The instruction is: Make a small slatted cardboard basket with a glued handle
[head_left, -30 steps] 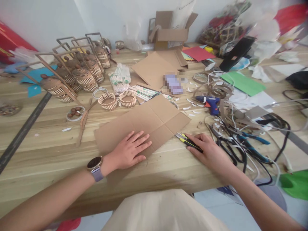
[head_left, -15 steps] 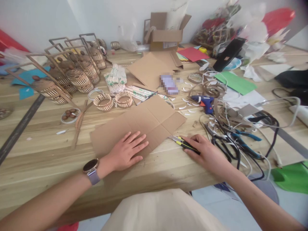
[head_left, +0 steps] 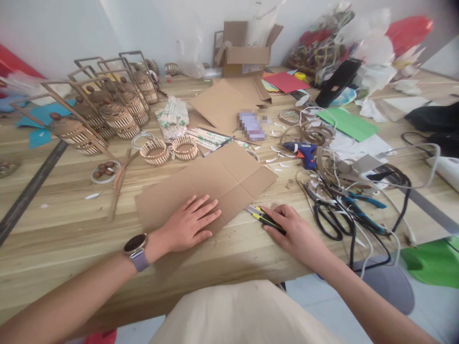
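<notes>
Flat on a piece of brown cardboard (head_left: 229,167) lies my left hand (head_left: 191,224), fingers spread, a watch (head_left: 135,244) on its wrist. The cardboard shows fold creases and rests slanted on the wooden table. My right hand (head_left: 292,229) is closed around a yellow and black utility knife (head_left: 265,218). The knife's blade points left, close to the cardboard's lower right edge; whether it touches cannot be made out. Right of that hand are black-handled scissors (head_left: 328,222) and blue-handled pliers (head_left: 364,215).
Several small lidded baskets (head_left: 118,117) with tall handles stand at the back left, two open rings of sticks (head_left: 155,153) nearer. A blue glue gun (head_left: 304,153) lies among cords and strips on the right. Behind are a cardboard box (head_left: 247,55) and a green sheet (head_left: 347,124).
My right hand has moved slightly left with the utility knife, bringing the blade nearer the cardboard. My left hand has stayed flat in place.
</notes>
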A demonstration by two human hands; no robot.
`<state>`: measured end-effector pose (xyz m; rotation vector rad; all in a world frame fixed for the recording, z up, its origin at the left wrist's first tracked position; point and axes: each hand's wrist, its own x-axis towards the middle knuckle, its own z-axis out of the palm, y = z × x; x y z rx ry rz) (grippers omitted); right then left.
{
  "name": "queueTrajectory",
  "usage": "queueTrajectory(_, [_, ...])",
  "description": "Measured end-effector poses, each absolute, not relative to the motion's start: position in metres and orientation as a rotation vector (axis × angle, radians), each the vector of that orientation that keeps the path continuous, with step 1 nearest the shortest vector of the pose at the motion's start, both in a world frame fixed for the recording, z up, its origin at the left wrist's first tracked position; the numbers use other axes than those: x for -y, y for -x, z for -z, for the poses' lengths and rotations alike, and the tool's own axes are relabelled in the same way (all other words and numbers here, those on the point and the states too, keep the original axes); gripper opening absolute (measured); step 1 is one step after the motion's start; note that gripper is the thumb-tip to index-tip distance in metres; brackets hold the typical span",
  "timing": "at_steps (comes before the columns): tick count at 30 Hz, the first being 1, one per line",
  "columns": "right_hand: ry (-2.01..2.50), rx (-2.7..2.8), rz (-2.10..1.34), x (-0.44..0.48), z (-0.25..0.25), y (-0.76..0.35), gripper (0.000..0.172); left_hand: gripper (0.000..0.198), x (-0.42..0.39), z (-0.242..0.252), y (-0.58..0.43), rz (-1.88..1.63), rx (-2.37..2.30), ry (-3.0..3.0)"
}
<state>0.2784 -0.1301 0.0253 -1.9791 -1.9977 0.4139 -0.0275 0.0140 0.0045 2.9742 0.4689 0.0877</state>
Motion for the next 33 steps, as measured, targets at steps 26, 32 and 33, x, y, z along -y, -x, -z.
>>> queueTrajectory(26, [1.912, 2.048, -0.437, 0.124, -0.026, -0.277, 0.044, 0.068, 0.011, -0.002, 0.087, -0.174, -0.344, -3.035])
queueTrajectory(32, [1.877, 2.068, -0.424, 0.127, -0.025, -0.264, 0.043, 0.067, 0.011, 0.000, 0.088, -0.187, -0.351, -3.024])
queueTrajectory(33, [1.870, 2.074, -0.430, 0.127, -0.025, -0.261, 0.043, 0.067, 0.011, 0.000, 0.087, -0.192, -0.352, -3.029])
